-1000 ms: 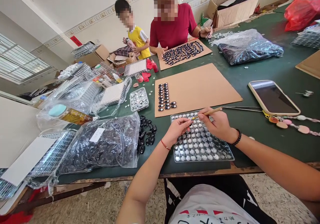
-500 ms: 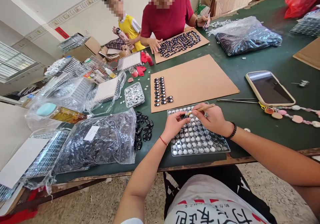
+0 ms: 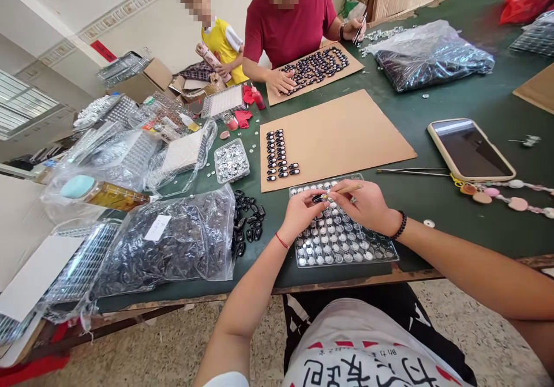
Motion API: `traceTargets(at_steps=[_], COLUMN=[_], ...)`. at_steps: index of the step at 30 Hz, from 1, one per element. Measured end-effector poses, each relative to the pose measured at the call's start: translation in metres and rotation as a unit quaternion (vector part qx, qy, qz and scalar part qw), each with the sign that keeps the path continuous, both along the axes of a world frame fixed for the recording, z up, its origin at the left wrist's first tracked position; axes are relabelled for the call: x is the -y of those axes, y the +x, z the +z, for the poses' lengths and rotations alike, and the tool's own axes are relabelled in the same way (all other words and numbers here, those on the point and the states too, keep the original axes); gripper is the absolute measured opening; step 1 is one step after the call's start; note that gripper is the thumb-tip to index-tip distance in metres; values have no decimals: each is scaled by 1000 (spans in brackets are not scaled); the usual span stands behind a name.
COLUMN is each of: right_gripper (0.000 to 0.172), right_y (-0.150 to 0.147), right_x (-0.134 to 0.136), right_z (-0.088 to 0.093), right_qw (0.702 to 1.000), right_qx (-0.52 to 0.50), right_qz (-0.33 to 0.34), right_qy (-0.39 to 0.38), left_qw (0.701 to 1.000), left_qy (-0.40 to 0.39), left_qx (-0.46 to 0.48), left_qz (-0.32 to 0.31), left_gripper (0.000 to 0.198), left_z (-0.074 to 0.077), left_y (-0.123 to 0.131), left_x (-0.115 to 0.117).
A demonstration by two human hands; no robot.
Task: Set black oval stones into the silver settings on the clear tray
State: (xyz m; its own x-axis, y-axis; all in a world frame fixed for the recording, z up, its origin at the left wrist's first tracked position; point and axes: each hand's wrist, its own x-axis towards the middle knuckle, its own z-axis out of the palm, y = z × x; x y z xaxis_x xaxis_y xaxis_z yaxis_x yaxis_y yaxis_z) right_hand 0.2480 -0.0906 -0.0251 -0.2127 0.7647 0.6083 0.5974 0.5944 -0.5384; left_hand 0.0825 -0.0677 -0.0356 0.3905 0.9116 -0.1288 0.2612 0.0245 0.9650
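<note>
Between the thumb and fingers of my left hand (image 3: 300,214) is a small black oval piece (image 3: 319,198). My right hand (image 3: 362,205) pinches a thin tan stick (image 3: 350,189), its tip end close to the black piece. Both hands are above a clear plastic tray (image 3: 346,263) filled with rows of round silvery-white discs. Just beyond, a cardboard sheet (image 3: 333,139) bears short rows of black pieces with pale centres (image 3: 272,156) along its left side. More loose black pieces (image 3: 249,220) lie left of my left hand.
At left are a bag of black pieces (image 3: 173,248), a tub of silvery bits (image 3: 232,161) and a bottle (image 3: 108,194). Tweezers (image 3: 411,172), a phone (image 3: 471,147) and a beaded strand (image 3: 517,203) lie right. Across the table, a co-worker's hand (image 3: 281,80) rests at another filled cardboard.
The stick has tilted slightly and the black piece shows more plainly in my left fingers. Across the table, the co-worker's left-side hand has shifted right onto the black pieces.
</note>
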Motion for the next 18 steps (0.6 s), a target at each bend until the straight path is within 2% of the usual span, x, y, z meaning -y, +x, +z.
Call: traceTargets(at_steps=[7,18], right_gripper=[12,15], right_y=[-2,0], right_x=[0,1], right_z=[-3,-2], right_qw=[1000,1000], right_qx=[-5,-8], right_qz=[17,21], right_qy=[15,-19], left_qw=[1000,1000], left_qy=[2,-7], left_qx=[14,28], left_qz=[-13,7], left_gripper=[37,37], left_z=[-1,3], left_y=[-2,1], left_x=[0,2])
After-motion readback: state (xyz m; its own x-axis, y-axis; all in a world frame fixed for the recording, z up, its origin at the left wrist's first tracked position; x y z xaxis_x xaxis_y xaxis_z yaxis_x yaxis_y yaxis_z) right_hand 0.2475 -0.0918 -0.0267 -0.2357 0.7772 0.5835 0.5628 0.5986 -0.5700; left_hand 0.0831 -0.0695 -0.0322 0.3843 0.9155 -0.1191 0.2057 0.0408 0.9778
